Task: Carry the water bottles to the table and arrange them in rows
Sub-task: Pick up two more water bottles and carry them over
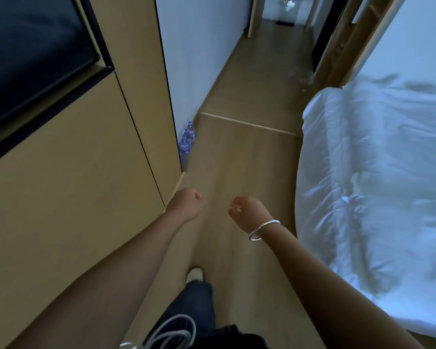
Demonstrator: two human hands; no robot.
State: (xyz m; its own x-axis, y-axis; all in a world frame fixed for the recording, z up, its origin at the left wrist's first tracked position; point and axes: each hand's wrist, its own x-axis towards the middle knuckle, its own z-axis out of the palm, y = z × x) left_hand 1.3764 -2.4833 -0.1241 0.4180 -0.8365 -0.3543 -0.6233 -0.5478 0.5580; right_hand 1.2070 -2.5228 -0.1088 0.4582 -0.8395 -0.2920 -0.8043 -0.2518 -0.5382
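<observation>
Several clear water bottles with blue labels stand on the wooden floor against the white wall, just past the corner of a wooden cabinet and partly hidden by it. My left hand is held out low in front of me, fingers curled shut, holding nothing. My right hand, with a silver bangle on its wrist, is also curled shut and holds nothing. Both hands are well short of the bottles. No table is in view.
A tall wooden cabinet with a dark panel lines the left side. A bed with a white duvet fills the right. A narrow strip of wooden floor runs between them toward a hallway and doorway.
</observation>
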